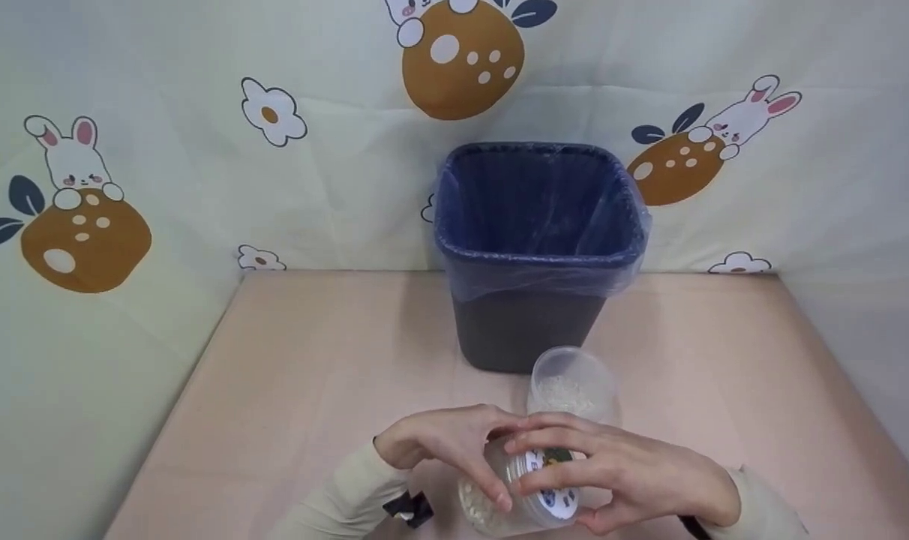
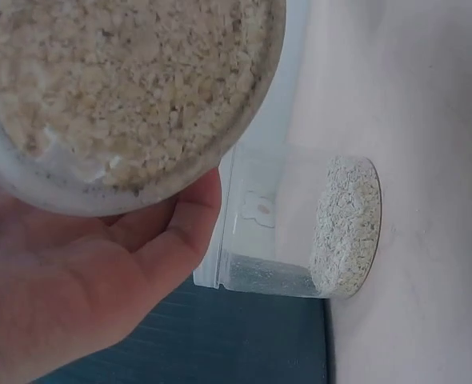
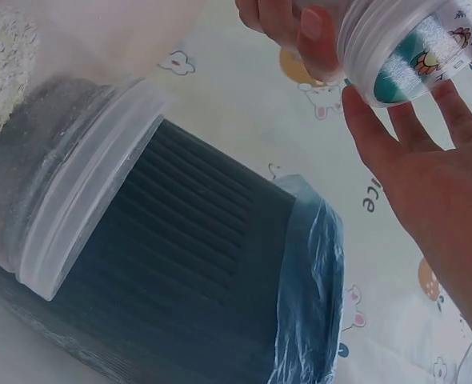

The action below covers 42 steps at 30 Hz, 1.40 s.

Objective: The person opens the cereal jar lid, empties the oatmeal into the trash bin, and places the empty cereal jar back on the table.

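Tilted on its side, a clear plastic jar (image 1: 478,511) is held low in front of me between both hands. Pale, crumbly flakes show through its base (image 2: 132,88) in the left wrist view. My left hand (image 1: 458,444) grips the jar's body, thumb on the near side. Spread fingers of my right hand (image 1: 638,474) curl round the rim of its lid (image 3: 420,64), which bears a printed picture label. The lid sits on the jar's mouth. Just beyond the hands stands a second clear jar (image 1: 571,382), upright and lidless, with pale flakes in its bottom.
A dark waste bin (image 1: 529,322) with a translucent bag liner (image 1: 544,279) over its rim stands behind the second jar. The pink tabletop (image 1: 304,352) meets a cloth backdrop (image 1: 334,172) printed with rabbits and flowers. A small black object (image 1: 417,510) shows by my left sleeve.
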Each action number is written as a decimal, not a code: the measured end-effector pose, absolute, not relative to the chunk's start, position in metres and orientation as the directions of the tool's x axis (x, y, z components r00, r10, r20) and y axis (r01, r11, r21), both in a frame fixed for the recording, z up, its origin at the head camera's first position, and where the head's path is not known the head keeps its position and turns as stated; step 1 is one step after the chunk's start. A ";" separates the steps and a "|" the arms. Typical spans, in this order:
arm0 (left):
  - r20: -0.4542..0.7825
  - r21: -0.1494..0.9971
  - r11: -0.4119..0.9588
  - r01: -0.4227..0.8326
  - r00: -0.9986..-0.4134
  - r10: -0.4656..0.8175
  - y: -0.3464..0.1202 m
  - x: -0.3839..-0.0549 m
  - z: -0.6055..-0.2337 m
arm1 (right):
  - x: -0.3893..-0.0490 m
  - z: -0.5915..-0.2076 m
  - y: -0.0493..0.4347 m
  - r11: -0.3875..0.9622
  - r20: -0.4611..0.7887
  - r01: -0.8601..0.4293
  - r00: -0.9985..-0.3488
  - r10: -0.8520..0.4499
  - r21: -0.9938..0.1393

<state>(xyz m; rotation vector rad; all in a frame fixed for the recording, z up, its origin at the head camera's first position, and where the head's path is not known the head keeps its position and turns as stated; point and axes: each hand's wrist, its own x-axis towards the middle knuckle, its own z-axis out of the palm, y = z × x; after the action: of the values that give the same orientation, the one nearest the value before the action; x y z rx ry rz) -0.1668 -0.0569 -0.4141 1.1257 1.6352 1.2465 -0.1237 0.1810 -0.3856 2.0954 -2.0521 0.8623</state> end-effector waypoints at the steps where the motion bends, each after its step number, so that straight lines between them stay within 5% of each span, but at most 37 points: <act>1: -0.067 0.975 0.126 0.184 -0.298 0.952 -0.056 -0.167 -0.414 | -0.123 -0.386 0.181 -0.098 0.445 -0.942 -0.059 -0.894 -0.322; 5: -0.067 0.981 0.112 0.155 -0.267 0.961 -0.055 -0.168 -0.414 | -0.121 -0.386 0.182 -0.099 0.452 -0.946 -0.055 -0.891 -0.310; 8: -0.052 0.976 0.112 0.189 -0.295 0.954 -0.054 -0.166 -0.415 | -0.120 -0.386 0.185 -0.059 0.424 -0.948 -0.084 -0.902 -0.313; 12: 0.007 0.894 0.207 0.398 -0.474 0.881 -0.054 -0.157 -0.416 | -0.118 -0.390 0.192 0.094 0.319 -0.898 -0.248 -0.915 -0.430; 15: 0.063 0.764 0.359 0.536 -0.616 0.786 -0.052 -0.147 -0.415 | -0.116 -0.397 0.194 0.248 0.250 -0.809 -0.431 -0.867 -0.533; 20: 0.170 0.575 0.518 0.633 -0.712 0.681 -0.047 -0.136 -0.414 | -0.113 -0.406 0.187 0.413 0.304 -0.744 -0.617 -0.726 -0.525; 24: 0.214 0.565 0.495 0.660 -0.697 0.685 -0.046 -0.135 -0.412 | -0.115 -0.406 0.188 0.389 0.390 -0.781 -0.594 -0.704 -0.488; 31: 0.133 0.750 0.361 0.554 -0.661 0.738 -0.057 -0.151 -0.420 | -0.124 -0.398 0.200 0.338 0.455 -0.856 -0.499 -0.738 -0.391; 42: 0.118 0.793 0.371 0.483 -0.719 0.684 -0.088 -0.153 -0.429 | -0.155 -0.391 0.242 0.458 0.451 -0.785 -0.616 -0.646 -0.417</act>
<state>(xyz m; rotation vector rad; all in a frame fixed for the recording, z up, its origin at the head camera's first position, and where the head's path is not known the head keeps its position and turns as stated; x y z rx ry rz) -0.1526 -0.0879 -0.4293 1.0428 2.4009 1.2686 -0.1547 0.2422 -0.3909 1.2398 -2.4800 0.8908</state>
